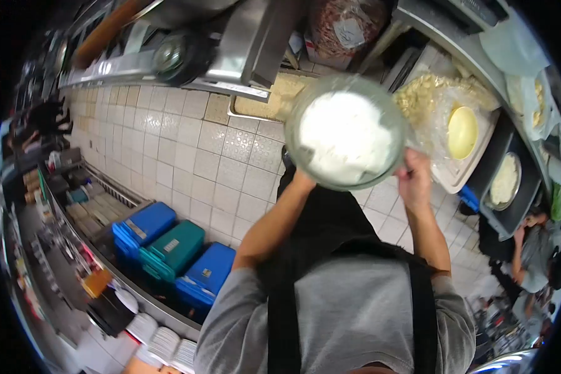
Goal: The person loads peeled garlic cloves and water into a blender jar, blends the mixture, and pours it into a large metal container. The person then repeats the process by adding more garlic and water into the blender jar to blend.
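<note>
A large round see-through container [292, 134] with a white food mass [346, 134] in it is held up in front of my body. My left hand [304, 179] is at its lower left edge, mostly hidden beneath it, so its fingers do not show. At the lower right edge my right hand [414, 174] is closed on the rim. Below the container, my dark apron and grey shirt fill the lower middle of the view.
Blue [144, 227] and green bins [176, 249] stand at lower left. A floor tray [255, 103] lies behind the container. At right are a yellow bowl [462, 133] and a metal bowl [505, 181] of white food. Other people [533, 249] are at far right.
</note>
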Available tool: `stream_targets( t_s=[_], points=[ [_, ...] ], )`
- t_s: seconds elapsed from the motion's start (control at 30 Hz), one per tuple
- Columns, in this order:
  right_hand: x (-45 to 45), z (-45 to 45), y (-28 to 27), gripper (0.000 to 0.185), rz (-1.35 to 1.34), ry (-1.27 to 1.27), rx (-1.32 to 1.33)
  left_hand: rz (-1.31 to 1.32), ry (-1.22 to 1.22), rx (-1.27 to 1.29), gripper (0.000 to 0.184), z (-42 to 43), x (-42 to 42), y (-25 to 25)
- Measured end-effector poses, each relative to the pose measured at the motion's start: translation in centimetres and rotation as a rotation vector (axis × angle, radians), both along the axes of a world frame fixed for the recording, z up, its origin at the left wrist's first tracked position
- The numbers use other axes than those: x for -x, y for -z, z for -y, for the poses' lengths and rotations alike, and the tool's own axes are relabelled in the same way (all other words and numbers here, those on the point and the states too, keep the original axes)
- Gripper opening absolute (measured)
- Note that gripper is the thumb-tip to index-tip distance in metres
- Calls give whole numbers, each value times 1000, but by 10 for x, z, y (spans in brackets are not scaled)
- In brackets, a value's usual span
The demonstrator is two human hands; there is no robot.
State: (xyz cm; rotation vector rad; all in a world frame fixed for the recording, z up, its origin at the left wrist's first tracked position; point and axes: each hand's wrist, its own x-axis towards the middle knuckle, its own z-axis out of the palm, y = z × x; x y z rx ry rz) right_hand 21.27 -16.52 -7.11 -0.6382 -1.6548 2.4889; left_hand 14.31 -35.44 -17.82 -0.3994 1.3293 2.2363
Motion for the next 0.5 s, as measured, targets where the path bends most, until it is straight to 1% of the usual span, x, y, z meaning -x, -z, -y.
stream_targets(
  t_s=[0.07,0.13,0.23,0.27,0.37,0.43,0.5],
  points=[
    [-5,19,60,35,59,-54,79,155,-38,-21,52,5,-14,58],
    [-5,36,122,36,173,-82,141,290,-84,-32,52,22,-26,121],
    [-5,69,212,38,272,-71,172,418,-150,-58,51,54,-33,210],
    [-2,80,243,38,311,-71,181,445,-173,-63,51,67,-32,242],
    [22,111,330,38,320,-82,184,482,-229,-77,51,106,-21,330],
    [37,133,380,39,373,-113,176,483,-242,-81,51,132,-8,377],
    [59,156,428,35,350,-104,198,486,-238,-59,51,157,13,413]
  ],
)
